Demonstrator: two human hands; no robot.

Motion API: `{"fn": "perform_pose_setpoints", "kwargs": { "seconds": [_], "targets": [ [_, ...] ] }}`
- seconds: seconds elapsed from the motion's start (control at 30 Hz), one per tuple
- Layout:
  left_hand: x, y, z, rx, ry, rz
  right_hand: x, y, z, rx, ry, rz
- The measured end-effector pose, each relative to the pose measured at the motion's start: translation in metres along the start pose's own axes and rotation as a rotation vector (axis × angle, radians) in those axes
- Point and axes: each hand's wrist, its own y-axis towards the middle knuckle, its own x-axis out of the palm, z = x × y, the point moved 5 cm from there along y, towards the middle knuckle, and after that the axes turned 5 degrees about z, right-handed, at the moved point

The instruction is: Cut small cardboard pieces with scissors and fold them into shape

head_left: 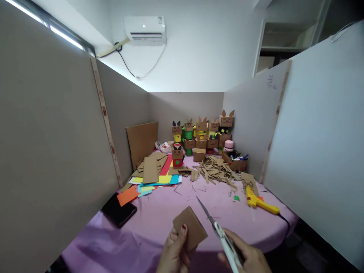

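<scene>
Partition boards (51, 132) wall in my pink-clothed table (159, 212). Cardboard figures (201, 136) stand at the back, with coloured paper (153, 182) and cardboard scraps (216, 170) before them, none of it in my way. A glue gun (257, 203) lies to the right and a phone (119, 212) to the left. My left hand (173, 254) pinches a cardboard square (192, 225) over the near edge. My right hand (247, 258) grips scissors (218, 229) just beside it.

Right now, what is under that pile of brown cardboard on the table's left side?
Coloured paper sheets: red, yellow, blue and white edges stick out beneath the cardboard pile. The cardboard covers the rest, so anything else below is hidden.
</scene>
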Motion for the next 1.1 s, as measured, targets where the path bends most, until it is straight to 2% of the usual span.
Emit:
{"fn": "perform_pose_setpoints", "kwargs": {
  "seconds": [0.1, 0.23, 0.37, 0.47, 0.53, 0.6, 0.67, 0.77, 0.87, 0.97, 1.1],
  "targets": [
    [-0.004, 0.01, -0.001, -0.095, -0.057, -0.001, 0.003, 0.025, 0.011, 0.066, -0.195, -0.082],
    [-0.011, 0.032, -0.006, -0.219, -0.165, 0.02, 0.014, 0.059, 0.036, 0.069, -0.487, -0.076],
    [-0.007, 0.054, -0.003, -0.182, -0.131, 0.036, 0.021, 0.084, 0.054, -0.036, -0.523, -0.12],
    [0.005, 0.068, 0.005, -0.043, -0.017, -0.023, 0.015, 0.097, 0.052, -0.035, -0.422, -0.054],
    [0.015, 0.08, 0.01, 0.04, 0.072, -0.102, 0.014, 0.102, 0.041, -0.027, -0.193, -0.031],
    [0.024, 0.092, 0.014, 0.091, 0.177, -0.195, 0.023, 0.105, 0.028, -0.037, 0.072, -0.083],
    [0.028, 0.105, 0.017, 0.137, 0.307, -0.271, 0.034, 0.108, 0.018, -0.065, 0.203, -0.104],
    [0.026, 0.119, 0.022, 0.251, 0.531, -0.334, 0.051, 0.11, 0.015, -0.08, 0.226, -0.068],
    [0.016, 0.125, 0.022, 0.351, 0.71, -0.337, 0.069, 0.107, 0.021, -0.05, 0.207, -0.084],
    [0.004, 0.126, 0.014, 0.338, 0.842, -0.341, 0.083, 0.099, 0.029, 0.026, 0.169, -0.124],
    [-0.007, 0.129, 0.007, 0.313, 0.941, -0.349, 0.089, 0.093, 0.033, 0.11, 0.153, -0.131]
  ]
}}
